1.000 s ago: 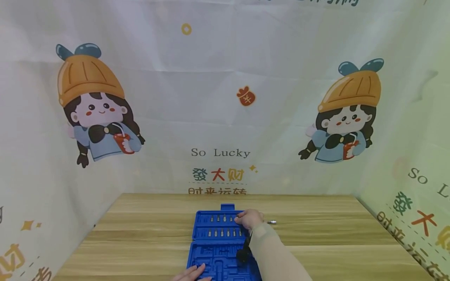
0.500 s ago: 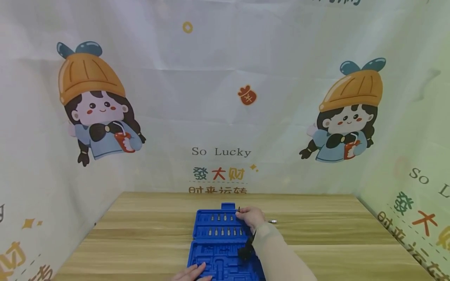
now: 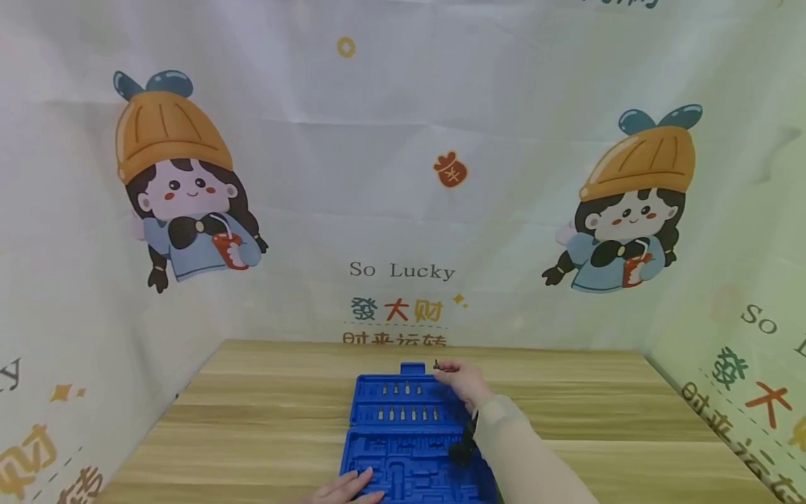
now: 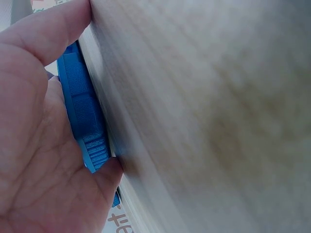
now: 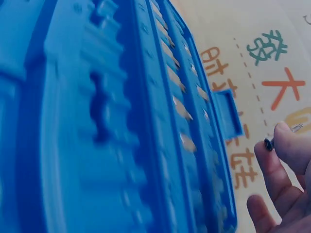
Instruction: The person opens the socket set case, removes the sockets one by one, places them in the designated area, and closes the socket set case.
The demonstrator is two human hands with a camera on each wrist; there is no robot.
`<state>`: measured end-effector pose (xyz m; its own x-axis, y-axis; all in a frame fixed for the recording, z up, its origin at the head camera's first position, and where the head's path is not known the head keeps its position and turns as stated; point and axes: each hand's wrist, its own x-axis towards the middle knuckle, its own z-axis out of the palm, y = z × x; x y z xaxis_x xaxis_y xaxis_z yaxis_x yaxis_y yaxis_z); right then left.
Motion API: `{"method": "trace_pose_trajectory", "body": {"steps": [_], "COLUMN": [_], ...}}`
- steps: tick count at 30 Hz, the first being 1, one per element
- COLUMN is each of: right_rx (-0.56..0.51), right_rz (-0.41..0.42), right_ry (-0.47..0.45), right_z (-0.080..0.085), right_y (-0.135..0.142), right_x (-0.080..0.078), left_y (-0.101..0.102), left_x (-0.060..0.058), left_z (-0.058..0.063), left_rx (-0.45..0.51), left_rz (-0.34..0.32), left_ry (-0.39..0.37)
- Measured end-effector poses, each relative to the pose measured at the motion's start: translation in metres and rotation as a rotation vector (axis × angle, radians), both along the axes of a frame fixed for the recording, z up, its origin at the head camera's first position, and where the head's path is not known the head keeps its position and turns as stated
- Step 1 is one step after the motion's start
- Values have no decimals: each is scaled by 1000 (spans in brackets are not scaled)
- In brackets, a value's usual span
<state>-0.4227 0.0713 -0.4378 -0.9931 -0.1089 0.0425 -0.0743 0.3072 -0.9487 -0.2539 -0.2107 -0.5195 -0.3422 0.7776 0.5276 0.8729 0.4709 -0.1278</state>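
Observation:
A blue plastic tool case (image 3: 403, 448) lies unfolded on the wooden table, with moulded recesses in its near half. In its far half stand two rows of metal driver bits (image 3: 407, 414). My right hand (image 3: 462, 383) is above the far right corner of the case, pinching a small metal bit (image 5: 268, 144) between thumb and forefinger; the other fingers are loosely bent. My left hand (image 3: 343, 488) rests on the near left edge of the case with fairly straight fingers, and in the left wrist view the palm (image 4: 43, 160) lies along the blue side wall.
The case's blue latch tab (image 3: 412, 367) sticks out at its far edge. A black wrist device (image 3: 462, 451) hangs under the right sleeve (image 3: 522, 448). Wooden tabletop (image 3: 252, 406) extends to both sides, with a printed cloth backdrop (image 3: 390, 175) behind.
My right hand has drawn the bit up out of the case's far row and carried it slightly right and away. My left hand stays on the case. The head view has shifted slightly.

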Motion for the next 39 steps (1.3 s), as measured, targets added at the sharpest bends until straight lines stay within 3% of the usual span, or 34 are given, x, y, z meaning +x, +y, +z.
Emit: {"method": "trace_pose_trajectory", "body": {"steps": [6, 10, 14, 16, 22, 26, 32, 39], "right_rx": [48, 83, 140, 180, 285, 314, 428, 557], "right_rz": [-1, -13, -20, -18, -25, -21, -19, -21], "right_ry": [41, 23, 24, 35, 52, 66, 103, 178], "right_z": [6, 9, 12, 13, 9, 1, -9, -8], "right_y": [23, 41, 60, 69, 88, 95, 99, 97], "right_x": [1, 2, 5, 6, 11, 12, 14, 17], "left_y": [-2, -2, -4, -4, -6, -6, -4, -3], "left_x": [2, 3, 2, 2, 3, 3, 3, 4], "left_z": [12, 13, 10, 10, 15, 15, 11, 9], "left_rx": [-45, -64, -61, -60, -64, -46, -39, -36], "left_rz": [6, 33, 25, 15, 18, 0, -13, 0], "left_ry": [-31, -22, 36, 29, -124, -180, -81, 8]}}
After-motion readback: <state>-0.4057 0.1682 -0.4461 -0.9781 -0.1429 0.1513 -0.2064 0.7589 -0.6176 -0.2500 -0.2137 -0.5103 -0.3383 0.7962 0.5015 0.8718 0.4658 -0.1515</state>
